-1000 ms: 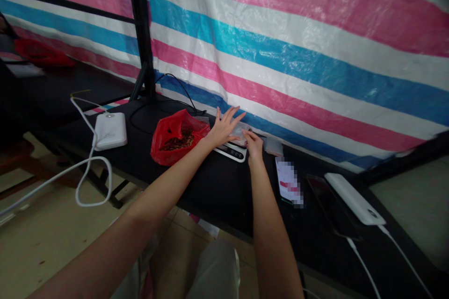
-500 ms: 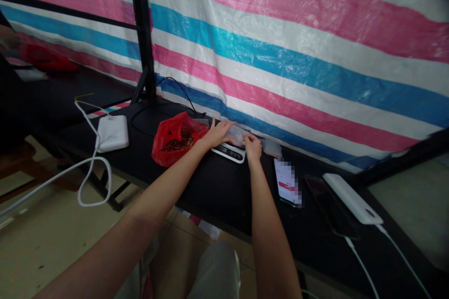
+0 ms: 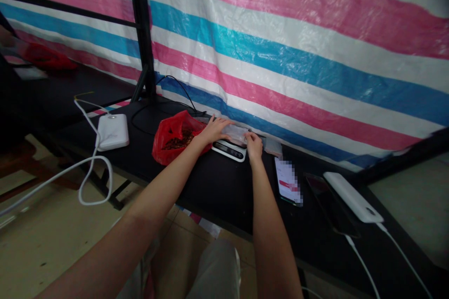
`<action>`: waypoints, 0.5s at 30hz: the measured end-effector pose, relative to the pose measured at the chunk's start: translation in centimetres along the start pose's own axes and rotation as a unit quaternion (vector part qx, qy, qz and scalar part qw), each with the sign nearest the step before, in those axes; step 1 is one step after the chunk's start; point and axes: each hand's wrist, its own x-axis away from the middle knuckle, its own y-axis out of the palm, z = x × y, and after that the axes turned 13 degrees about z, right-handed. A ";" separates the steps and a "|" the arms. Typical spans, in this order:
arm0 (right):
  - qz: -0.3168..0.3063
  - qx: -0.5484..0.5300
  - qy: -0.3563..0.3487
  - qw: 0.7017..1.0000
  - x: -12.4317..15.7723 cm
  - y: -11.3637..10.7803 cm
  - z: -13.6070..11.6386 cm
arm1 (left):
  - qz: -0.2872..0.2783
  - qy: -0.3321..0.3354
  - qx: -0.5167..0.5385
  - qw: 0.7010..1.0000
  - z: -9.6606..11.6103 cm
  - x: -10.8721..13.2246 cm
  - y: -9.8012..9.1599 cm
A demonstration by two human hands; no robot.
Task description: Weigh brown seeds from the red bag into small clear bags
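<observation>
A small clear plastic bag [image 3: 237, 133] lies over the white kitchen scale [image 3: 229, 150] near the back of the black table. My left hand [image 3: 213, 131] has the bag's left end between thumb and fingers, with one finger raised apart. At the bag's right end, my right hand [image 3: 254, 145] pinches the edge with bent fingers. The scale's front panel shows below the bag; its plate is mostly covered. Just left of the scale stands an open red plastic bag [image 3: 166, 140] of small brown pieces, partly behind my left forearm.
Right of my hands lie flat clear packets [image 3: 272, 146], a lit phone [image 3: 288, 182], a dark phone [image 3: 331, 205] and a white power bank [image 3: 352, 197] with cables. Another white power bank [image 3: 112, 131] sits at left. A striped plastic sheet [image 3: 280, 56] hangs behind.
My left hand has shifted slightly up and left, and more of the scale's front panel shows. Both hands stay at the clear plastic bag.
</observation>
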 end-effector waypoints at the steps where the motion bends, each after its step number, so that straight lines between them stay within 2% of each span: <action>1: 0.000 -0.006 -0.002 1.000 0.0 0.0 0.0 | 0.002 0.001 -0.003 1.000 0.0 0.0 0.0; 9: 0.006 0.005 -0.012 1.000 0.0 0.1 0.3 | -0.007 -0.005 -0.008 1.000 -0.1 0.0 -0.2; 15: 0.007 0.035 -0.026 0.999 0.0 -0.1 0.1 | 0.008 -0.016 0.011 1.000 0.2 0.2 -0.4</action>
